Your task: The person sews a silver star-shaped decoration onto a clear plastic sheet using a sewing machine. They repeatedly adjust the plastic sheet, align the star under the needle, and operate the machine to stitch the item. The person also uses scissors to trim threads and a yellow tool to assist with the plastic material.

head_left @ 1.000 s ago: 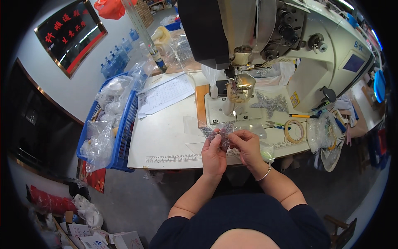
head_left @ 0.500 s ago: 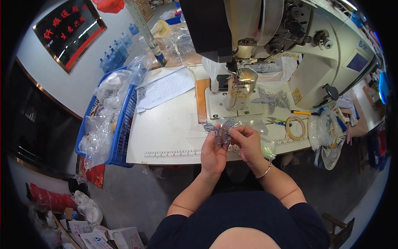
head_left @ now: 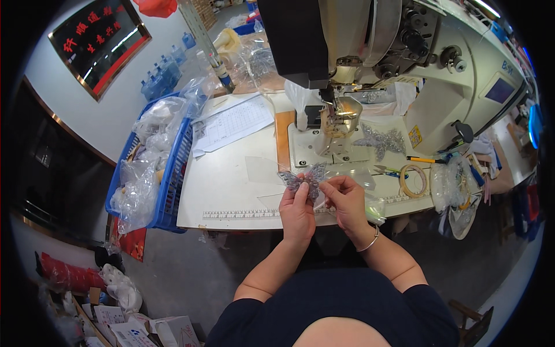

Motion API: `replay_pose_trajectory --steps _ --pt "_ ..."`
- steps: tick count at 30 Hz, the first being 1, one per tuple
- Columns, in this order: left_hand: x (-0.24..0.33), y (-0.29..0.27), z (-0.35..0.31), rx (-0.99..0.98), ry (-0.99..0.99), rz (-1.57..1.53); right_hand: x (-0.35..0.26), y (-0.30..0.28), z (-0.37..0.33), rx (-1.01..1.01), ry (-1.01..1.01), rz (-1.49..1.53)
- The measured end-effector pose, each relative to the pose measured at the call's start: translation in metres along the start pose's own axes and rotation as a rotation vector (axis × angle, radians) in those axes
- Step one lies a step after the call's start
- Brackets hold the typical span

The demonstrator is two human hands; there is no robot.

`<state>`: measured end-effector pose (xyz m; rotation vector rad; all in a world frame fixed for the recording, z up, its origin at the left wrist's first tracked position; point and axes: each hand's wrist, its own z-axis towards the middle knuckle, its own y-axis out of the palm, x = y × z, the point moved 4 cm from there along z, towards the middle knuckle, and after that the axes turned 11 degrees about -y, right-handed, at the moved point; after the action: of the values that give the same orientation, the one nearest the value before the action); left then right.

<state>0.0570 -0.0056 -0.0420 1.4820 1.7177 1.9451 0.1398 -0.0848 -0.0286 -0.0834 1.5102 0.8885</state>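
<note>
silver butterfly (head_left: 303, 177) between two hands

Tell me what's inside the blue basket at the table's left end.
The blue basket is heaped with crumpled clear plastic bags, some spilling over its rim. A bit of yellow shows among them. What the bags contain, and whatever lies at the basket's bottom, is covered.

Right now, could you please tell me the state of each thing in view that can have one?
Left hand: pinching the butterfly piece.
Right hand: pinching it too.
Butterfly piece: held above the table edge.
Second butterfly piece: lying flat on the machine bed.
Blue basket: full of clear bags.
</note>
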Motion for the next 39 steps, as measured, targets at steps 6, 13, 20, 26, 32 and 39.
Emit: replay_pose_trajectory --steps 6,13,20,26,32,39 --pt "0.000 0.002 0.002 0.025 0.021 0.014 -0.003 0.005 -0.005 0.011 -0.028 0.029" --pt "0.003 0.002 0.002 0.046 -0.142 -0.047 0.008 -0.002 -0.001 0.014 -0.084 -0.061" --pt "0.009 0.004 -0.007 0.025 -0.249 -0.130 0.004 -0.003 -0.001 -0.024 -0.170 -0.201" --pt "0.005 0.001 -0.004 0.011 -0.044 0.010 0.006 -0.008 0.003 -0.077 -0.093 -0.106" --pt "0.003 0.005 -0.001 -0.015 0.121 0.087 -0.009 -0.003 0.011 -0.201 -0.013 0.058" --pt "-0.005 0.007 0.002 0.037 0.124 0.081 -0.011 0.005 0.007 -0.017 -0.151 -0.123"
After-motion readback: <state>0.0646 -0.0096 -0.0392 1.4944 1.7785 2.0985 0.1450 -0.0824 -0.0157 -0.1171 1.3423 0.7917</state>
